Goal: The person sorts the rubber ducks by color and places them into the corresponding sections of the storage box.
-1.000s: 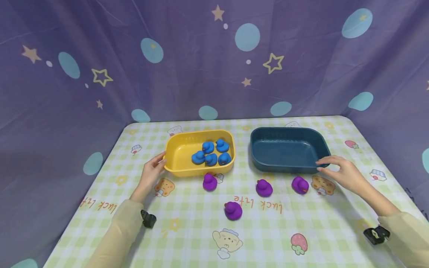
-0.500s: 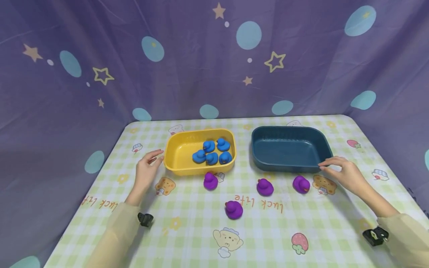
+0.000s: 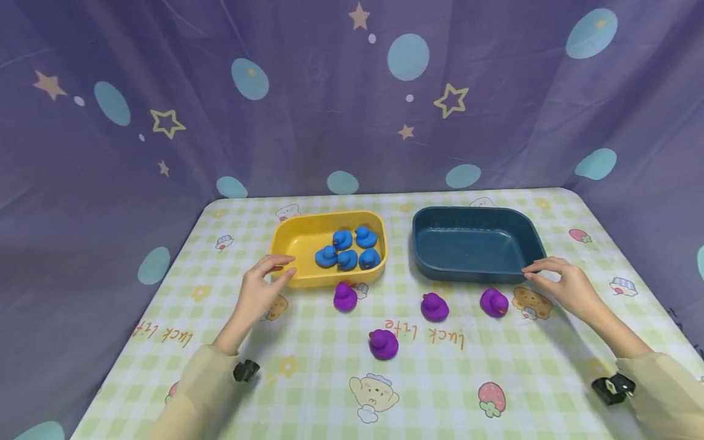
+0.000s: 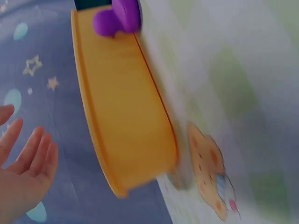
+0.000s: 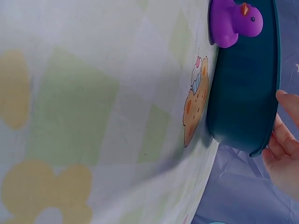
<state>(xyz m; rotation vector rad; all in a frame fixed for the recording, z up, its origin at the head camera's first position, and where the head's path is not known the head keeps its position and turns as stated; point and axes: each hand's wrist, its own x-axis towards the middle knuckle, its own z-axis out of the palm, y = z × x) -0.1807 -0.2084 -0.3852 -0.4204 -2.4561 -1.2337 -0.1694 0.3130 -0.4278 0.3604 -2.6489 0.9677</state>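
My left hand (image 3: 263, 293) hovers near the front left corner of a yellow plastic tub (image 3: 316, 282), fingers and thumb apart with nothing between them. In the left wrist view the left hand (image 4: 28, 172) is clear of the tub's side (image 4: 126, 102). Several blue rubber ducks (image 3: 348, 260) lie in the tub's right half. My right hand (image 3: 569, 287) pinches the rim at the front right corner of a dark teal tub (image 3: 467, 275); the right wrist view shows its fingertips (image 5: 281, 94) at the rim. No ducks lie in the teal tub.
Several purple rubber ducks lie in front of the tubs: one (image 3: 344, 297) by the yellow tub, one (image 3: 383, 344) nearer me, two (image 3: 434, 308) before the teal tub. A checked cloth (image 3: 308, 391) covers the table. A purple curtain (image 3: 308, 146) hangs behind.
My left hand has come off the yellow tub's left end, first drawing back left, then moving right to its front left corner. The right hand stays at the teal tub's corner.
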